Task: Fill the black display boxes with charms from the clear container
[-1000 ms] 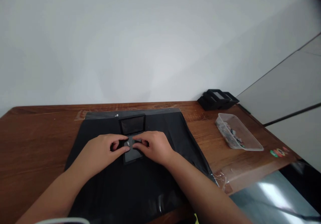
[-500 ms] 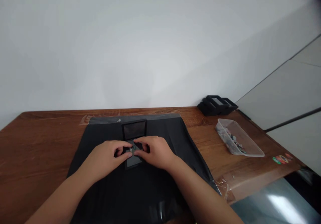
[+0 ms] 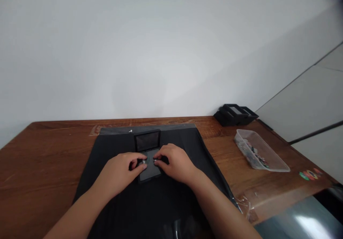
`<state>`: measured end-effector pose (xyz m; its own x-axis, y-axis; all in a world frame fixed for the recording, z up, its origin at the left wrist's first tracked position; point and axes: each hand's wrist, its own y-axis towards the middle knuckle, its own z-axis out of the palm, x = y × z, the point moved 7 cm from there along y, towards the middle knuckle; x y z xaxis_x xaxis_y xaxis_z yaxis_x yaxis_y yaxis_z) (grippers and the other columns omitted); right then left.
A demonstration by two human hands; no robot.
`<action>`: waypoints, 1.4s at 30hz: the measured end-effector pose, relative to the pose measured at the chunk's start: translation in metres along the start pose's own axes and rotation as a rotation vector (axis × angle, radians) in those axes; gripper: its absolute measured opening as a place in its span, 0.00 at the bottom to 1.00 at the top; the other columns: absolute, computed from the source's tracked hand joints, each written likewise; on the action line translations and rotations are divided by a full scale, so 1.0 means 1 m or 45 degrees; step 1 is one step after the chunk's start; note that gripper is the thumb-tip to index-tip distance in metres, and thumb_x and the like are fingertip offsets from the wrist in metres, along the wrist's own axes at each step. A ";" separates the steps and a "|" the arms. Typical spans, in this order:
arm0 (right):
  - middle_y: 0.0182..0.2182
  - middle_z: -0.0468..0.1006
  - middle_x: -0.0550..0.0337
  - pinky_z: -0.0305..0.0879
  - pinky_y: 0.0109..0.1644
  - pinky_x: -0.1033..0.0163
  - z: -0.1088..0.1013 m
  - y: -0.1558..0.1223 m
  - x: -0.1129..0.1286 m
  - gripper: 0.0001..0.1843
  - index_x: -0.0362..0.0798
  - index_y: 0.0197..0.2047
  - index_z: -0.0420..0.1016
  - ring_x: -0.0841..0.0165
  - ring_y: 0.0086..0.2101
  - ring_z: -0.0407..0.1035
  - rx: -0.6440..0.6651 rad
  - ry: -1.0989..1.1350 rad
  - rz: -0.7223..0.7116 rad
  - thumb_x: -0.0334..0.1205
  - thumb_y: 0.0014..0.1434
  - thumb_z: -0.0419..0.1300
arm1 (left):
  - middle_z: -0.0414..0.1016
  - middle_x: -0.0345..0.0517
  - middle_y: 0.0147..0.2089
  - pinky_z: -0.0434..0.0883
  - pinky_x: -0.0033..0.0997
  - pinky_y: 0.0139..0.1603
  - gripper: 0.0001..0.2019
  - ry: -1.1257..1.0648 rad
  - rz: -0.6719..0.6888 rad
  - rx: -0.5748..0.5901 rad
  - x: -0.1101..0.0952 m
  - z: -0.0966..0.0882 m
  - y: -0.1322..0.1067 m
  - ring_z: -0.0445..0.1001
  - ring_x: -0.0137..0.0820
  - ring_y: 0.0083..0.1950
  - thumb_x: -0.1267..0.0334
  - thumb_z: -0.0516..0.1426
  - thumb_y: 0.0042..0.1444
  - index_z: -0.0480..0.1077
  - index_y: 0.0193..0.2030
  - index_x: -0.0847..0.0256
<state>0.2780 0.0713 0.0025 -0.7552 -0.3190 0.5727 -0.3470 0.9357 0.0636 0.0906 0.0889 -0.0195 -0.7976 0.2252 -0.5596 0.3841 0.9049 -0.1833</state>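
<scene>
We had the small shiny piece over the left side of the open black hinged case, pinched in our left hand. Our right hand was narrow, fingertips over the case; couldn't tell if it gripped anything. Case sat on black sheeting over the wooden table. Clear plastic tub of small parts stood well right.

Black trays lie near a clear tub.
</scene>
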 end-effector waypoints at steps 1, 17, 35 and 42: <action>0.44 0.90 0.55 0.70 0.54 0.57 0.001 0.000 0.000 0.06 0.49 0.46 0.89 0.60 0.48 0.79 -0.002 -0.001 -0.016 0.33 0.66 0.72 | 0.77 0.41 0.32 0.62 0.35 0.37 0.22 0.001 0.002 -0.003 0.000 0.000 0.000 0.74 0.37 0.34 0.44 0.57 0.65 0.86 0.55 0.47; 0.50 0.90 0.57 0.72 0.57 0.54 0.012 -0.002 0.005 0.21 0.52 0.57 0.86 0.57 0.49 0.80 -0.065 0.123 -0.022 0.40 0.60 0.77 | 0.80 0.44 0.35 0.65 0.34 0.38 0.23 0.005 0.035 -0.020 0.005 0.005 0.002 0.76 0.38 0.36 0.47 0.55 0.65 0.85 0.58 0.50; 0.51 0.90 0.57 0.69 0.58 0.51 0.014 -0.001 0.002 0.23 0.54 0.63 0.84 0.57 0.50 0.80 -0.101 -0.014 -0.039 0.36 0.66 0.71 | 0.81 0.43 0.35 0.66 0.33 0.38 0.23 -0.004 0.009 -0.021 0.009 0.010 0.005 0.78 0.38 0.37 0.46 0.56 0.65 0.85 0.58 0.51; 0.53 0.90 0.61 0.68 0.58 0.52 0.020 0.001 -0.002 0.24 0.55 0.63 0.84 0.57 0.50 0.78 -0.118 0.016 -0.037 0.34 0.65 0.70 | 0.77 0.42 0.34 0.64 0.32 0.38 0.24 0.001 -0.044 -0.023 0.021 0.020 0.011 0.76 0.37 0.37 0.45 0.56 0.64 0.85 0.59 0.49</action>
<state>0.2678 0.0693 -0.0149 -0.7382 -0.3445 0.5799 -0.3152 0.9363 0.1550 0.0872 0.0967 -0.0493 -0.8108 0.1938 -0.5523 0.3476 0.9186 -0.1880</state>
